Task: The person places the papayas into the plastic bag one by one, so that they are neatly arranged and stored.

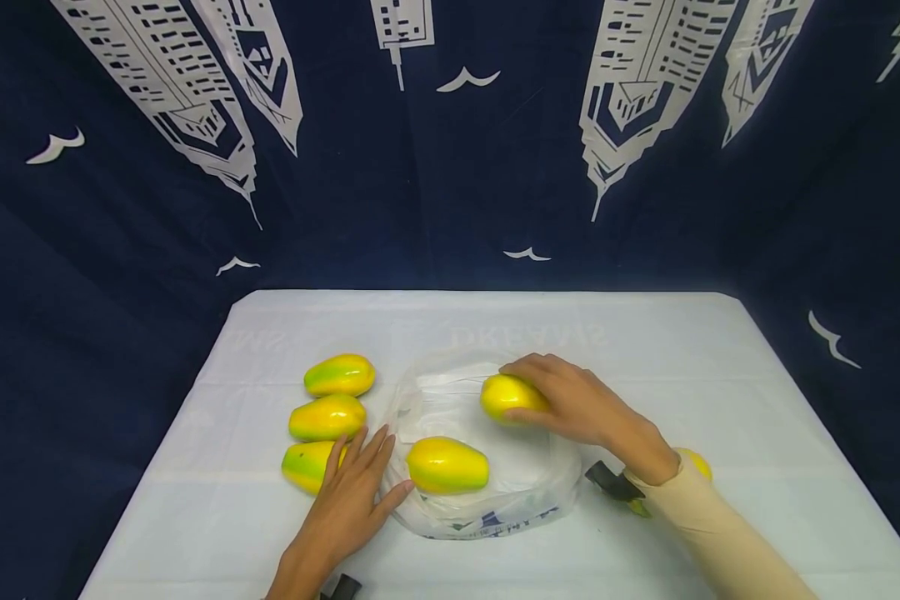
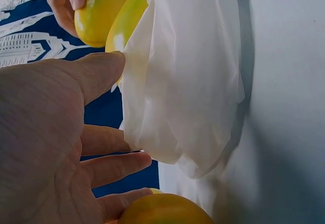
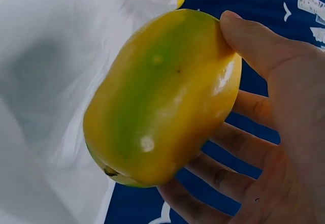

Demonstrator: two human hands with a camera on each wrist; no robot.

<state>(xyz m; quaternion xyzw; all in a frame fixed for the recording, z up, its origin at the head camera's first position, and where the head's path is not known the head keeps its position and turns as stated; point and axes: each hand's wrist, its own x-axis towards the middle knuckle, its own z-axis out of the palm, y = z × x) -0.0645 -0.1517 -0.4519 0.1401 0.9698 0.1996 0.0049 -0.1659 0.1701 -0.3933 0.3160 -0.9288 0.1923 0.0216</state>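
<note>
My right hand grips a yellow-green papaya over the far right part of a white plastic bag. Thumb and fingers lie along opposite sides of that fruit in the right wrist view. Another papaya lies in the bag's wide mouth, toward the near left. With its fingers extended, my left hand is at the bag's left rim, the thumb tip against the plastic in the left wrist view. Its fingers partly cover the nearest papaya of the left-hand column.
Two more papayas, a far one and a middle one, lie left of the bag. Yellow fruit shows partly behind the right sleeve. A white cloth covers the table; a dark blue printed curtain hangs behind.
</note>
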